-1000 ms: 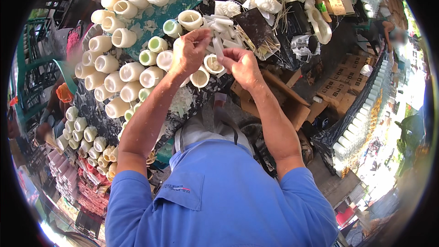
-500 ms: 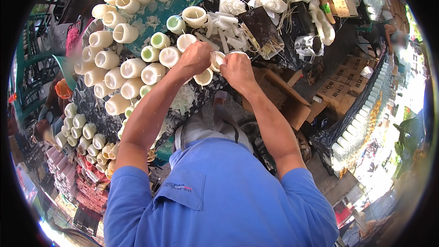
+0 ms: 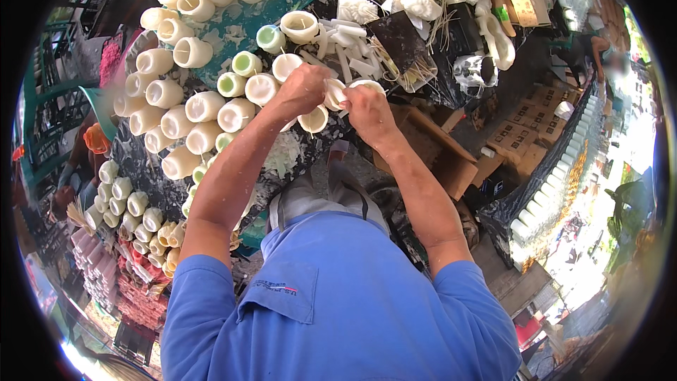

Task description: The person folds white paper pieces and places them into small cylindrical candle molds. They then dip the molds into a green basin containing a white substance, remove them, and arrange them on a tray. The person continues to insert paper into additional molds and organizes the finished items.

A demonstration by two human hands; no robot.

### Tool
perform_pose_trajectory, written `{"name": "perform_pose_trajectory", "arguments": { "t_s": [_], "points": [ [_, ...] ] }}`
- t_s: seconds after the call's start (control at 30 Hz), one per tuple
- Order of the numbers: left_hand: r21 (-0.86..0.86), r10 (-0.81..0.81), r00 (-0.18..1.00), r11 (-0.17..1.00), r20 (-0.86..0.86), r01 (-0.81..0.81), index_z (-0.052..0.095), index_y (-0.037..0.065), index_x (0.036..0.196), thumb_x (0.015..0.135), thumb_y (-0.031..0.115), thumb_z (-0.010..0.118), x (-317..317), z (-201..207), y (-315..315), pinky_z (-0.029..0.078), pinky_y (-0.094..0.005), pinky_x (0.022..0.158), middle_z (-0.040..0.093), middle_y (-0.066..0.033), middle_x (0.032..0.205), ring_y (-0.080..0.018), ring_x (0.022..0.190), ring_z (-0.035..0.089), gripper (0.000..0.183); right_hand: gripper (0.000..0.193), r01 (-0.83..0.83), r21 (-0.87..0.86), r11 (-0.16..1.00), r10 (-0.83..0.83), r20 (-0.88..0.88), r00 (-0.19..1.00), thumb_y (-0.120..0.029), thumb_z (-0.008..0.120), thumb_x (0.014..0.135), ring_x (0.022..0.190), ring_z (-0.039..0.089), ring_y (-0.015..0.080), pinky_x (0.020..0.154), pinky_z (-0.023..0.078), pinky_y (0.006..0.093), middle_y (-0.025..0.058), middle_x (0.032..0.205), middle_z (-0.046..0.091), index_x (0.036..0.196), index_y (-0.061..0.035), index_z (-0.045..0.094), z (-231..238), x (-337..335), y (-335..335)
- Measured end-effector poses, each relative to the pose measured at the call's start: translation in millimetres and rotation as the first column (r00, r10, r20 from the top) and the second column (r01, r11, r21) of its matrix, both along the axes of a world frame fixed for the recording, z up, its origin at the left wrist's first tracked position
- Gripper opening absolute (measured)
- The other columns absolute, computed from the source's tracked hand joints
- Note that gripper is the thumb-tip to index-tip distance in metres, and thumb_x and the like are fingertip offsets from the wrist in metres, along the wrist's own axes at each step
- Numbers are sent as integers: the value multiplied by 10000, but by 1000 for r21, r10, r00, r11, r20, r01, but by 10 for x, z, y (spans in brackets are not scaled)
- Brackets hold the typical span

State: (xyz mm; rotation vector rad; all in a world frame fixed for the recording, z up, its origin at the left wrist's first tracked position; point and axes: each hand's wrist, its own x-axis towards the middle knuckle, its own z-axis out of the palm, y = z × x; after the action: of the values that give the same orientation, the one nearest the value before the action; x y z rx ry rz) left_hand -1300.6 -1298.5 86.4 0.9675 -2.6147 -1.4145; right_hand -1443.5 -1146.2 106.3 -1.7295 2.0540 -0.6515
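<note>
While both fists meet just above the frame's centre, the left hand (image 3: 305, 89) and right hand (image 3: 367, 108) close tight around one white candle cup (image 3: 337, 92) (mostly hidden by fingers). Rows of cream candles (image 3: 190, 109) crowd the upper left; white wax sticks (image 3: 352, 53) lie above.

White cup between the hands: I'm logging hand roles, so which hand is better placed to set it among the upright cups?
Left, probably: the left hand is beside the upright cups; the right hand is farther.
</note>
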Motion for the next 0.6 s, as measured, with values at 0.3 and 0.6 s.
{"name": "perform_pose_trajectory", "arguments": {
  "t_s": [0.3,0.6],
  "points": [
    [0,-14,999,1000,-49,14,755,-34,1097,878,20,624,3,-12,23,585,-502,827,738,-300,947,-460,901,738,261,118,-77,-137,988,45,-224,974,-29,699,874,814,722,326,730,599,417,138,924,684,982,10,726,-149,150,219],
    [68,1,993,998,-116,7,663,-52,974,895,8,610,14,-38,11,538,-536,769,677,-308,869,-518,852,674,112,285,-29,-137,990,10,-139,990,-64,764,891,872,707,305,725,590,398,115,955,676,1170,-5,753,-71,166,388]
  ]
}}
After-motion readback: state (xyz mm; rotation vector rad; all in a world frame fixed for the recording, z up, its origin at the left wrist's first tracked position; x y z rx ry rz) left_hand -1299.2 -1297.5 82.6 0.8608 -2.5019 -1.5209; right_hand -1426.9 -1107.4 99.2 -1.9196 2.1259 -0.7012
